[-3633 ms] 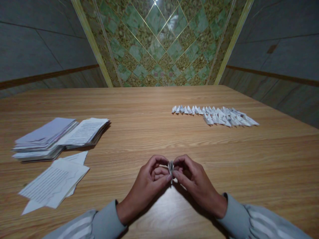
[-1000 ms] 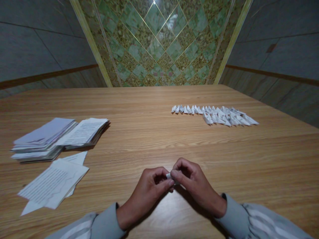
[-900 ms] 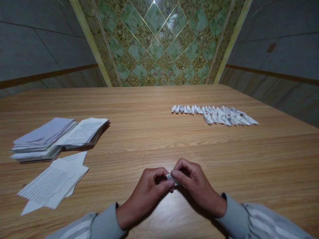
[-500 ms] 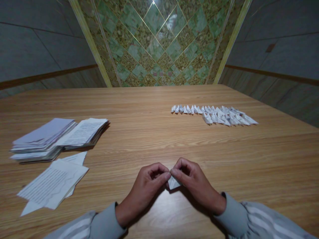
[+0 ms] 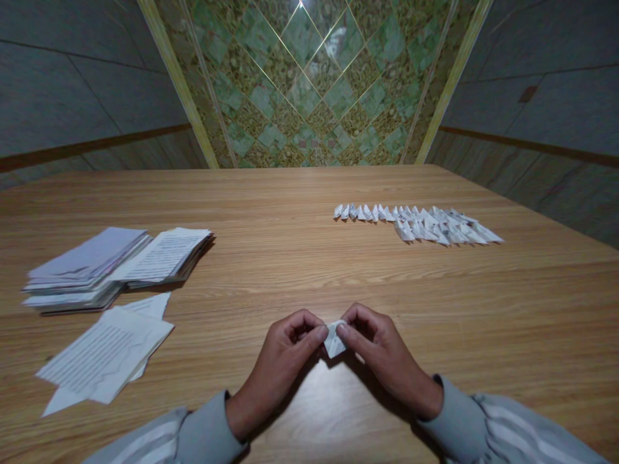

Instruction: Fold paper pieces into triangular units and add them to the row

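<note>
Two bare hands in grey sleeves meet above a wood-grain tabletop [image 5: 271,258]. The left hand [image 5: 289,351] and the right hand [image 5: 382,351] pinch opposite sides of a small folded white paper [image 5: 334,341], its pointed lower end toward the viewer. Farther off to the right, many small folded paper pieces [image 5: 425,225] stand in closely packed rows. On the left lie thick stacks of paper [image 5: 91,258], with loose sheets [image 5: 106,354] printed with lines nearer the viewer. Behind rises a green and gold diamond-patterned wall [image 5: 309,90].
</note>
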`<state>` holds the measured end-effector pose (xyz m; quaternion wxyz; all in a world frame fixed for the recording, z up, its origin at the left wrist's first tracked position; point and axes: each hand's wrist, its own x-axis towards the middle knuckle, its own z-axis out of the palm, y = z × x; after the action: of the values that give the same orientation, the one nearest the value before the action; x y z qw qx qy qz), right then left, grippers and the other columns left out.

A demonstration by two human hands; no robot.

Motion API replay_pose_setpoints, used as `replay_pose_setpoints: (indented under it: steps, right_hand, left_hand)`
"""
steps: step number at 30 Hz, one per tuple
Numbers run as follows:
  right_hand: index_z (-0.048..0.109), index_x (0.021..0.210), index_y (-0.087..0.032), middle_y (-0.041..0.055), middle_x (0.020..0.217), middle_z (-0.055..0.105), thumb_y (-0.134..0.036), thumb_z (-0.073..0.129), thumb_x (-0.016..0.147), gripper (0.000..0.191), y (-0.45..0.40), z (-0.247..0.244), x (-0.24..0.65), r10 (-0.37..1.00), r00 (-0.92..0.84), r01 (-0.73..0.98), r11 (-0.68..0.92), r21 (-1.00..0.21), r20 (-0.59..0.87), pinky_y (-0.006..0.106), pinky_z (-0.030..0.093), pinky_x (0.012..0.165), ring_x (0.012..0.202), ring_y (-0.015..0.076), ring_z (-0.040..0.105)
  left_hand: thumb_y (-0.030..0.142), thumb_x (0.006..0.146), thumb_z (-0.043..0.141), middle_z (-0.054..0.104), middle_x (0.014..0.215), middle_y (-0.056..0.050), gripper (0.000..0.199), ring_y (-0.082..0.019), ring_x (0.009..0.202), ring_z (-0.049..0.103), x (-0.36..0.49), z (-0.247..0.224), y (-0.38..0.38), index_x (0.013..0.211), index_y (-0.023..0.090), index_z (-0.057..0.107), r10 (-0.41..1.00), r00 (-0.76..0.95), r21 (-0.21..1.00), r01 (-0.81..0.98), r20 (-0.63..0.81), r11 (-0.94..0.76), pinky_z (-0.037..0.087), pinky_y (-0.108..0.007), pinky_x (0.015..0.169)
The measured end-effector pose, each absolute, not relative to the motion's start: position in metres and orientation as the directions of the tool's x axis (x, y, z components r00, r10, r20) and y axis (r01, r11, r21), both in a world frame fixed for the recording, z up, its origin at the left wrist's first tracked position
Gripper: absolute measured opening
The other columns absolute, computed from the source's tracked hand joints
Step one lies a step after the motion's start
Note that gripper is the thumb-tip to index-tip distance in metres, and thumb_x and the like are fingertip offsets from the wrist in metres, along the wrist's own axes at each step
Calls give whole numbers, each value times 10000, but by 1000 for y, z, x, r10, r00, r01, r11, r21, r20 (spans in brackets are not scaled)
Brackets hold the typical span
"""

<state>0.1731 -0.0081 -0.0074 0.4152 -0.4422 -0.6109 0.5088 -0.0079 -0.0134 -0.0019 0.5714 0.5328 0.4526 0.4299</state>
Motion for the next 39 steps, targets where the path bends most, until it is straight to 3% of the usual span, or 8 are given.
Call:
replay_pose_setpoints:
  steps: [4,11,17,21,26,30,39]
  right_hand:
    - [583,782,-183,-16,694,559,-411,580,928,270,-9,-2,174,955,-282,148,141,-979,95,277,373,588,644,138,492]
    - [589,762,-185,-11,693,570,-327,587,907,202,-11,4,173,929,-344,271,239,-932,138,280,363,588,643,143,506]
    - [574,806,-191,-18,727,554,-372,548,954,235,-10,-4,175,951,-276,185,195,-963,140,275,372,610,676,141,490]
    - [560,839,-195,-16,758,551,-384,536,964,228,-10,-6,175,952,-274,121,173,-977,135,269,386,630,708,143,496]
    - [578,812,-191,-18,709,552,-345,552,941,202,-10,0,174,949,-298,224,170,-960,99,263,350,591,655,136,472]
    - [609,808,-187,-9,723,581,-346,611,919,194,-12,2,174,940,-310,259,227,-939,142,262,365,607,667,138,502]
    - [595,772,-180,-15,703,557,-457,622,928,319,-8,-9,177,930,-356,46,118,-992,95,268,355,610,672,139,471]
  left_hand:
    - [355,841,700,666,731,-27,210,-161,692,589,-8,-2,-13,792,150,690,976,219,998,60,-3,-10,462,-265,651]
    - [334,887,658,663,710,-29,231,-166,688,587,-11,-2,-16,737,161,689,955,278,956,239,102,-172,429,-266,641]
    - [349,860,680,610,762,4,180,-143,692,536,-8,-6,-17,884,177,635,955,296,997,79,-7,-17,420,-244,621]
    - [322,803,714,578,703,16,188,-122,626,486,-7,-7,-14,794,166,610,957,278,996,58,-76,63,380,-233,574]
    - [317,838,685,603,735,-4,160,-155,697,541,-11,-5,-11,806,170,631,985,171,997,73,-15,3,417,-259,636]
    - [300,853,685,635,755,-23,150,-171,737,570,-12,-3,-14,785,167,674,977,206,993,92,48,-69,443,-276,685]
    - [335,831,734,610,709,1,192,-135,668,516,-14,-4,-10,778,162,672,947,317,997,-33,-56,70,404,-245,625]
